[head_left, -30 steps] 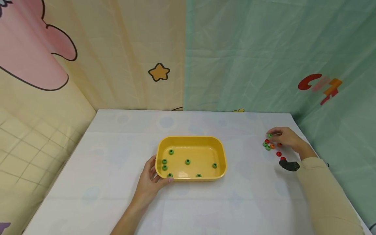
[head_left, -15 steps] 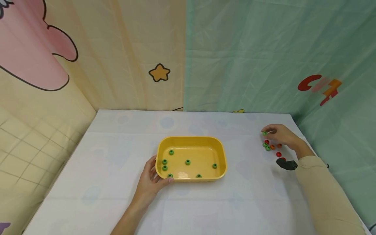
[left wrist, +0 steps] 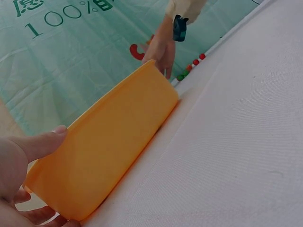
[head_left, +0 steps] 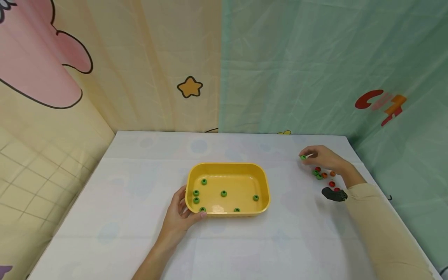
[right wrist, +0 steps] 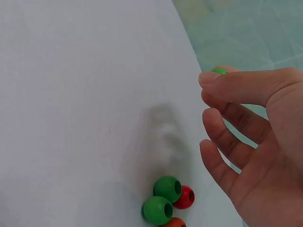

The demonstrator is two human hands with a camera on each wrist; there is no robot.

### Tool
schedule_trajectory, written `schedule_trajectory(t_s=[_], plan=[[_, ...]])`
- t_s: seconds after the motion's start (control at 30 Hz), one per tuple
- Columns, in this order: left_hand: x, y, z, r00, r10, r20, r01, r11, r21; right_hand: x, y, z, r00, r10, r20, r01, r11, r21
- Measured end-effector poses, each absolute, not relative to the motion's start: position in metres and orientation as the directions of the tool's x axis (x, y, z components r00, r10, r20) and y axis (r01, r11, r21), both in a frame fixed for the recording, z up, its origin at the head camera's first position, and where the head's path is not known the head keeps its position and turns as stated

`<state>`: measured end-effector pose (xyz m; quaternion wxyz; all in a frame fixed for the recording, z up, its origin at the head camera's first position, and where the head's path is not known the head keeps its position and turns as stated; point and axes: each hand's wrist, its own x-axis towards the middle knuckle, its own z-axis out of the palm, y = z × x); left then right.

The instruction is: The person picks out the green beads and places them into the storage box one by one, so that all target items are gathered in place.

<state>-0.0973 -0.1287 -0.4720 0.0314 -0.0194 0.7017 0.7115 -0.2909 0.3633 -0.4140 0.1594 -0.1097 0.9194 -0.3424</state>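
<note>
My left hand point(head_left: 178, 219) grips the near left corner of a yellow tray point(head_left: 260, 175), thumb over the rim and fingers around the side. Several green beads point(head_left: 223, 193) lie spread over the tray's floor. Off to the right, my right hand point(head_left: 323, 156) pinches a single green bead point(head_left: 303, 157) between thumb and forefinger, raised over the table. In the right wrist view the thumb mostly hides that green bead point(right wrist: 219, 70). Below this hand sits a loose cluster with green beads point(right wrist: 157, 210), a red bead point(right wrist: 184, 197) and an orange bead point(right wrist: 174, 222).
More red beads point(head_left: 332, 184) and an orange bead point(head_left: 333, 173) lie on the right side of the white-covered table point(head_left: 280, 233). A black wrist strap point(head_left: 335, 194) hangs at the right sleeve. Printed curtains point(head_left: 297, 70) rise behind the table's back edge.
My right hand has lifted the green bead from the cluster and moved left and slightly away with it. The left hand and the tray stay in place.
</note>
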Motion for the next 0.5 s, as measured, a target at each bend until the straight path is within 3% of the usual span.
schedule_trajectory(t_s=[0.5], plan=[[-0.097,-0.129,-0.473,-0.997,0.017,-0.069,-0.069,-0.01,0.998,-0.297,0.312,-0.402,-0.869,-0.443,-0.221,-0.196,0.718,-0.668]])
